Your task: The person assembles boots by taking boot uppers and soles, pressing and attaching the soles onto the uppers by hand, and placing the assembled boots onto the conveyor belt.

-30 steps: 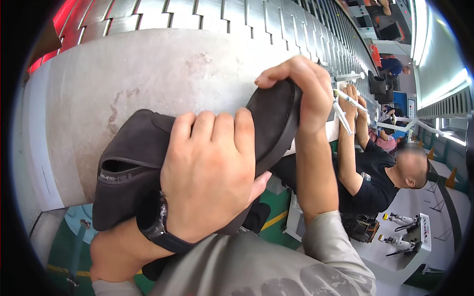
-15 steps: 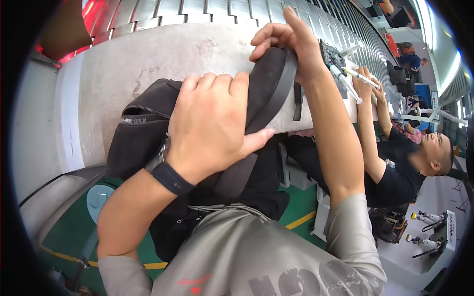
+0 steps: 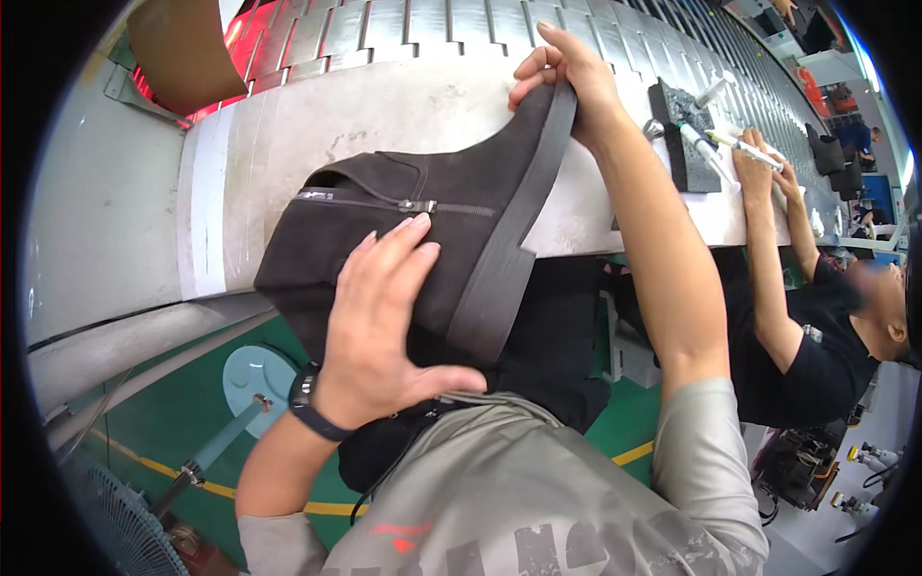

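Observation:
A black ankle boot (image 3: 413,269) lies on its side across the edge of the pale worktable, with its toe up and to the right. Its side zipper (image 3: 418,205) is parted toward the shaft and joined toward the sole. At the toe, my right hand (image 3: 576,91) wraps its fingers round the upper and sole. My left hand (image 3: 379,317), wearing a dark wristband, lies with outstretched fingers on the boot's side. Its fingertips are by the zipper slider, the thumb stands apart, and nothing shows in its grasp.
A metal slat conveyor (image 3: 423,24) runs behind the worktable (image 3: 240,173). To the right, a co-worker's hands (image 3: 759,158) hold a syringe-like applicator beside a dark block (image 3: 687,144). Below left are a light blue round stool (image 3: 259,379) and a fan (image 3: 125,518).
My left hand has slid down from the boot's upper, uncovering the zipper and side. The boot has turned to show more of its sole edge. My right hand stays at the toe.

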`<state>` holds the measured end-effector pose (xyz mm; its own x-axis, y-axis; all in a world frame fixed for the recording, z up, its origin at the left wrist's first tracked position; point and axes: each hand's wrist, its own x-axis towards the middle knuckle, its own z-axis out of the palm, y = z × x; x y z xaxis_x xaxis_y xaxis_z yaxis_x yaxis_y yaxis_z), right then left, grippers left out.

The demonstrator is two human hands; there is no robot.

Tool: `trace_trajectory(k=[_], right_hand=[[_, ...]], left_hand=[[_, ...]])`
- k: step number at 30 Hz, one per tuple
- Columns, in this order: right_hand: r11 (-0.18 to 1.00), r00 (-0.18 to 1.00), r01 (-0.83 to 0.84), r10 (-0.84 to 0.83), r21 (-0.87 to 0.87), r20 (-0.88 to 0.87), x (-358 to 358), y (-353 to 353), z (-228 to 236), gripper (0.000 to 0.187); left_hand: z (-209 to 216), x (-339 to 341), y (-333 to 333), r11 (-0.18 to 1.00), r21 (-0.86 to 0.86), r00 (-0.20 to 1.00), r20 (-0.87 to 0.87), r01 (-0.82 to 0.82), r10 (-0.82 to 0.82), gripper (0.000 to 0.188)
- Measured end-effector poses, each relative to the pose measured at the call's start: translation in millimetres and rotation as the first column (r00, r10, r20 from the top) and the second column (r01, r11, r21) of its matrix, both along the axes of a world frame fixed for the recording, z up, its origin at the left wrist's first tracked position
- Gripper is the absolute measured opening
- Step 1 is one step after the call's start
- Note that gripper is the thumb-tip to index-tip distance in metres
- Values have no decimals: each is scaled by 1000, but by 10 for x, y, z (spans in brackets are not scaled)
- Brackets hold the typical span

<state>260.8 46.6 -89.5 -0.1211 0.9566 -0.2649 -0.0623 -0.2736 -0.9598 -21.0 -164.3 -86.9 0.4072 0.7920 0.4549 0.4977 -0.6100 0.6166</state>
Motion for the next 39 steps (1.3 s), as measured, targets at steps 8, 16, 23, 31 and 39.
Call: trace_trajectory(k=[8, 16, 23, 31, 39], right_hand=[[998, 967, -59, 64, -27, 247, 176, -334, -106, 52], [981, 964, 62, -107, 185, 244, -176, -857, -76, 41], [993, 1000, 7, -8, 120, 6, -271, -51, 155, 70], [935, 901, -339, 355, -106, 249, -719, 332, 351, 75], [831, 509, -532, 160, 163, 846, -756, 450, 246, 50]], left_hand=[[-288, -414, 334, 937, 342, 997, 0, -73, 77, 59], [54, -164, 1506, 971, -123, 978, -31, -207, 205, 66], [-147, 22, 1923, 970, -217, 987, -138, -108, 79, 69], [-192, 89, 1840, 941, -287, 973, -194, -181, 128, 72], [-249, 132, 1883, 943, -247, 954, -256, -223, 158, 68]])
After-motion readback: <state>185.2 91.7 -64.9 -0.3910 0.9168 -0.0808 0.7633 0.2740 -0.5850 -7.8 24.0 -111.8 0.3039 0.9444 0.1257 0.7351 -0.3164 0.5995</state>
